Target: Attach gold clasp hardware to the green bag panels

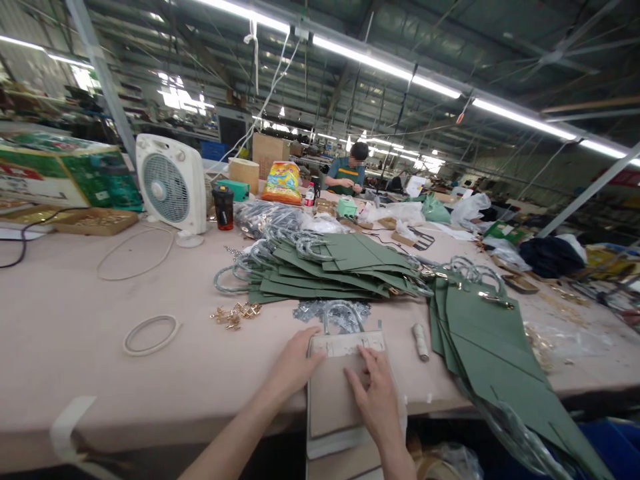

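Left hand [295,360] is at the top corner of a beige panel [333,400], right hand [373,390] spread over its front. Just behind there's a messy pile of green panels [345,267] (handles [263,252] poking out everywhere), white fan [170,180] off left.

On the counter [225,393], a panel [330,400] lies under the left hand [295,360] and right hand [377,393], overhanging the front edge. Behind it sits a stack [345,267]; to the right, past a roll [421,342], a second stack [495,327] overhangs too. Fittings [235,315] lie left, then a ring [150,349], with a fan [173,183] behind.
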`<state>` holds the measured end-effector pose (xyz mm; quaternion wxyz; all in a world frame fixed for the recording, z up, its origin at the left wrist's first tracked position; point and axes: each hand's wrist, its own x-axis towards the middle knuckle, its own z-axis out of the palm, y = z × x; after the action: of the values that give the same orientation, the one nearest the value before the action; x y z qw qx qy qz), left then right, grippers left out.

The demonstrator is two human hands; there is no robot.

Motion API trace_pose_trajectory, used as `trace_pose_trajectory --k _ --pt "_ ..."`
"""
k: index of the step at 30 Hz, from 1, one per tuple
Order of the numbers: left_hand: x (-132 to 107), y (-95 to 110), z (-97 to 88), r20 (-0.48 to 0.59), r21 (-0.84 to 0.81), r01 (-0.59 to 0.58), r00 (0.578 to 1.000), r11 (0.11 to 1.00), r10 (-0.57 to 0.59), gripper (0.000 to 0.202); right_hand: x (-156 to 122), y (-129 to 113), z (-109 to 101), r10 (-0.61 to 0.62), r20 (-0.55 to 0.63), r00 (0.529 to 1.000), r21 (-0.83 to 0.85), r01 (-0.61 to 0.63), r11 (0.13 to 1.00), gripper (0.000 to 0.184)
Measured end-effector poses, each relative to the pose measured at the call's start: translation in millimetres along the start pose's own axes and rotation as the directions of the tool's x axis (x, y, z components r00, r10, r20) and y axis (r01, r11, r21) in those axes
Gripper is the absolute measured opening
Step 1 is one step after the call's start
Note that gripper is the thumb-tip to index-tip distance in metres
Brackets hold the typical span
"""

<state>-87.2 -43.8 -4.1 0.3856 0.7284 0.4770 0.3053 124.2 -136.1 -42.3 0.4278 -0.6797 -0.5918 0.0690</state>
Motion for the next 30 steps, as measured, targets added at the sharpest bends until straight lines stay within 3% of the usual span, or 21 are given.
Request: trace_pose_trajectory --k 3,5,8,14,19,22,26,28,30 --pt "-11.2 17.6 -1.8 -0.099 0.291 -0.128 0.982 0.948 0.163 0.046 0.5 4.8 4.2 0.005 -0.001 1.000 0.017 -0.005 1.000 0.045" --pt "-16.8 28.9 4.7 -0.037 0.397 -0.245 0.959 0.885 0.282 0.040 2.0 4.7 4.9 0.018 0.002 1.000 0.029 -0.018 0.999 0.046" --pt "-18.6 39.5 24.6 0.075 0.391 -0.359 0.930 0.847 0.360 0.037 5.0 2.4 4.5 0.048 -0.004 0.999 0.048 -0.048 0.998 0.044" --pt "-7.8 36.9 63.3 0.035 0.419 -0.337 0.934 0.843 0.355 0.037 6.0 3.3 2.2 0.026 -0.045 0.999 0.106 -0.021 0.994 0.036" --pt "-8.8 28.9 71.0 -0.019 0.444 -0.316 0.932 0.839 0.362 0.042 1.3 11.9 -5.8 0.057 -0.006 0.998 0.221 -0.054 0.974 0.032" --pt "-9.9 26.5 71.8 -0.027 0.450 -0.311 0.932 0.837 0.360 0.044 6.9 21.2 -15.8 0.178 -0.035 0.983 0.350 -0.155 0.924 0.041" --pt "-8.5 24.5 72.8 -0.024 0.447 -0.319 0.930 0.836 0.367 0.045 35.4 40.9 -26.4 0.371 -0.212 0.904 0.458 -0.243 0.855 0.054" --pt "-7.2 23.9 72.9 -0.023 0.441 -0.321 0.930 0.838 0.368 0.046 56.4 55.0 -28.3 0.405 -0.288 0.868 0.472 -0.240 0.849 0.055" --pt "-6.0 23.7 72.6 -0.017 0.429 -0.326 0.930 0.843 0.368 0.047 77.9 70.7 -27.8 0.376 -0.307 0.874 0.420 -0.230 0.878 0.053"
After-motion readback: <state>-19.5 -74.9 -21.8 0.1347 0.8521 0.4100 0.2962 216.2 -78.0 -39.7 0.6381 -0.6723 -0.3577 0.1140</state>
